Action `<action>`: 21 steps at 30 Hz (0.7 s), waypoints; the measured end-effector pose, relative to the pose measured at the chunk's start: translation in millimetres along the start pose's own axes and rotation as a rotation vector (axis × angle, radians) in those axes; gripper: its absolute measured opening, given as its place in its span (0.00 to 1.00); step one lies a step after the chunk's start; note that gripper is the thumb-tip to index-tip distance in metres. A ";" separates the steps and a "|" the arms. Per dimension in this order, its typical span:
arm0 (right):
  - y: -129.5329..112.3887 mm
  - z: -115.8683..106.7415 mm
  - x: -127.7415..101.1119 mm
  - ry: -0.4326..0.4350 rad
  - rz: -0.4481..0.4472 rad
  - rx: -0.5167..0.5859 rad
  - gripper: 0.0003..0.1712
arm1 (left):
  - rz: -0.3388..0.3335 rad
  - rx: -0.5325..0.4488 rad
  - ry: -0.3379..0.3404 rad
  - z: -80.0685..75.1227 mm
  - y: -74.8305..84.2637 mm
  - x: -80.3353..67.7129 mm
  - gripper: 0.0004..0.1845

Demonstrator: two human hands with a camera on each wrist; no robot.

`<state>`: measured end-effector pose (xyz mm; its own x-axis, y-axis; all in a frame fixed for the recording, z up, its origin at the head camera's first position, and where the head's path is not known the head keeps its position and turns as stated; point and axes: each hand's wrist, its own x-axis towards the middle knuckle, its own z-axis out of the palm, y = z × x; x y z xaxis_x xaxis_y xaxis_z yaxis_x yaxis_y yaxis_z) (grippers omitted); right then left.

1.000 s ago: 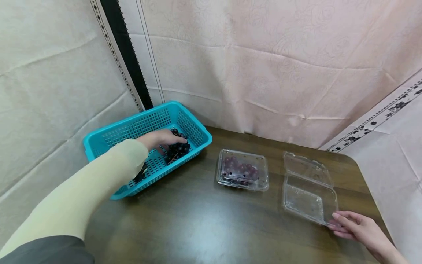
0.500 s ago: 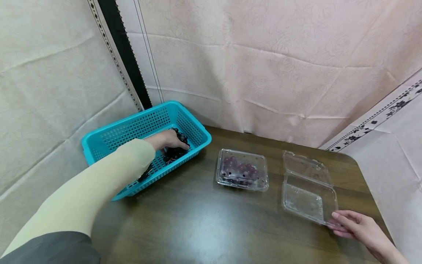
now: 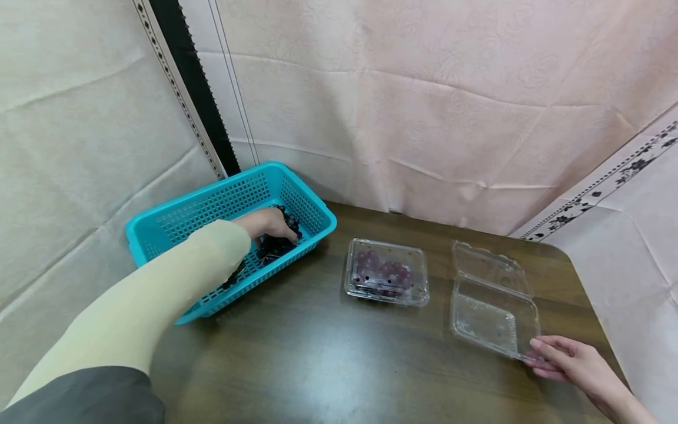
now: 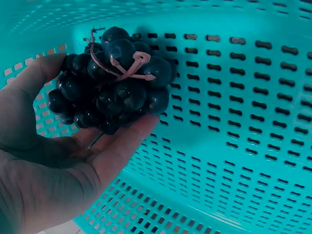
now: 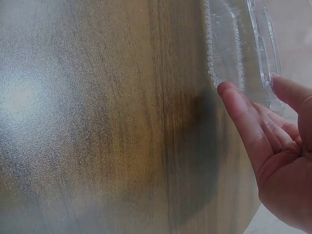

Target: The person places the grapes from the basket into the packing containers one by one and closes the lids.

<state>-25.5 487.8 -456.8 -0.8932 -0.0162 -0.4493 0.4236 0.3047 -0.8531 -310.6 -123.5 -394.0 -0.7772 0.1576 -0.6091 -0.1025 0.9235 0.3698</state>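
Compared with a second ago, the left hand (image 4: 58,170) has moved farther over the bunch of dark grapes (image 4: 117,90), and its cuff has followed toward the bunch; the right hand (image 3: 580,365) has kept its place on the open clear container (image 3: 479,318).

The left hand grasps the bunch, thumb along one side and fingers on the other, with grapes filling the space between. A pinkish stem (image 4: 130,73) lies across the bunch's outer face, beyond the fingertips. All around this grip are the perforated walls of the blue basket (image 3: 222,203), and the bunch is inside it; whether the grapes touch the basket floor cannot be told. Back along the left wrist, a second dark clump (image 3: 233,278) shows in the basket, largely hidden by the pale sleeve (image 3: 159,282), which runs to a grey sleeve (image 3: 90,394) farther up the arm.

The right hand pinches the near corner of the open container, thumb above and fingers beneath. The container's lid (image 3: 489,268) is folded back on the side away from that hand.

Between the two hands, nearer the open container than the left hand is, a closed clear box (image 3: 418,259) holds reddish-purple grapes (image 3: 384,272). It stands apart from both grips on the wooden table (image 3: 296,353). Farthest out, beyond both hands, hangs a pale patterned cloth (image 3: 424,118).
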 end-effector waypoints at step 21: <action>-3.0 2.7 -0.9 0.015 -0.015 -0.037 0.18 | -0.018 0.057 -0.058 -1.1 3.3 6.9 0.45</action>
<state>-25.6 484.4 -454.6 -0.9019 -0.0069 -0.4319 0.4042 0.3391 -0.8495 -317.0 -119.8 -396.3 -0.7379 0.1592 -0.6558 -0.0797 0.9444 0.3190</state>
